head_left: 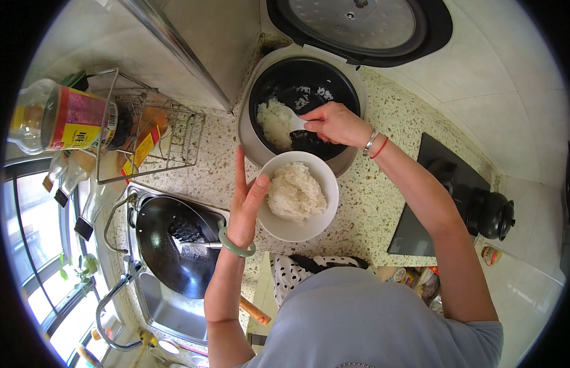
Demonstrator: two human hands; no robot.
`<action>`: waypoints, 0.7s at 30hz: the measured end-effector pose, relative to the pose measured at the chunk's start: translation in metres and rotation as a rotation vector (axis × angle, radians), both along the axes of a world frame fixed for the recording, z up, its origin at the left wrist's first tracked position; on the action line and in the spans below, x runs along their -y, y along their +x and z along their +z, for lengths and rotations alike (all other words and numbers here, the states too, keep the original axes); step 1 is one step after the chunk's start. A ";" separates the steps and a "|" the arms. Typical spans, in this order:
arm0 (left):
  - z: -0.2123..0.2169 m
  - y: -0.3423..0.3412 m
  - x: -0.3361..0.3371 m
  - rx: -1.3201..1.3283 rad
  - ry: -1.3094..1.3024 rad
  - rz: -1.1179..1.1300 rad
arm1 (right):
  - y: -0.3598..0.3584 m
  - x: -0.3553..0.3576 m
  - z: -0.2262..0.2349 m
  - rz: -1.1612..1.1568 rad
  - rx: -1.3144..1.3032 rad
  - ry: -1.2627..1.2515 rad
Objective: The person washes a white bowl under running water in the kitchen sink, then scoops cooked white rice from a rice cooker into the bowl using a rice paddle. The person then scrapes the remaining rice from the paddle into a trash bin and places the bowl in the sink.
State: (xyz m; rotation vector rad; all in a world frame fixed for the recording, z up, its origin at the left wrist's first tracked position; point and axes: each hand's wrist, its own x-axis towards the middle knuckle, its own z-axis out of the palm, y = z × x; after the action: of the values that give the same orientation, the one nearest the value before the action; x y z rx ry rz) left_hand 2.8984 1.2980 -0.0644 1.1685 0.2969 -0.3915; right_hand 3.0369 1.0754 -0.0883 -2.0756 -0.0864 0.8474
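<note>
My left hand (pixel 245 205) holds a white bowl (pixel 297 232) by its left rim, with the thumb over the edge. A mound of cooked white rice (pixel 295 191) fills much of the bowl. My right hand (pixel 340 124) grips a white rice paddle (pixel 296 122) inside the black inner pot (pixel 269 76) of a rice cooker (pixel 243 132). The paddle's blade touches the clump of rice (pixel 274 124) at the pot's left side. A few loose grains stick to the pot's bottom. The bowl is right at the cooker's near edge and overlaps it in view.
The cooker's lid (pixel 364 27) stands raised at the back. On the left are a wire rack (pixel 187 132) with bottles (pixel 61 116), and a sink (pixel 174 313) with a black wok (pixel 174 270) and a faucet (pixel 103 306). A black cooktop (pixel 413 227) and dark pot (pixel 490 213) stand right.
</note>
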 end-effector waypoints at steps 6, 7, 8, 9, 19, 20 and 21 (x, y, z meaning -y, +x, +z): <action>0.001 0.000 0.000 -0.015 0.006 0.002 | 0.001 0.008 0.018 -0.107 -0.241 0.202; 0.001 0.000 0.000 -0.017 0.009 -0.003 | 0.000 0.011 0.019 -0.111 -0.248 0.218; 0.002 0.000 0.000 -0.017 0.021 0.002 | 0.000 0.013 0.021 -0.110 -0.254 0.234; 0.003 -0.001 -0.001 -0.017 0.033 0.006 | -0.001 0.017 0.025 -0.122 -0.259 0.258; 0.024 0.004 0.001 -0.124 -0.034 -0.037 | -0.037 0.066 0.094 -0.195 -0.005 0.214; 0.029 0.008 0.005 -0.121 -0.018 -0.032 | -0.043 0.070 0.102 -0.183 0.075 0.189; 0.034 0.011 0.007 -0.118 -0.003 -0.023 | -0.049 0.073 0.110 -0.167 0.156 0.163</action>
State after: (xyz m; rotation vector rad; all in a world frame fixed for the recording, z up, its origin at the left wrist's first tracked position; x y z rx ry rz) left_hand 2.9089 1.2909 -0.0307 1.1492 0.3855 -0.4817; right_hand 2.9879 1.0027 0.0220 -1.9620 -0.0630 0.5582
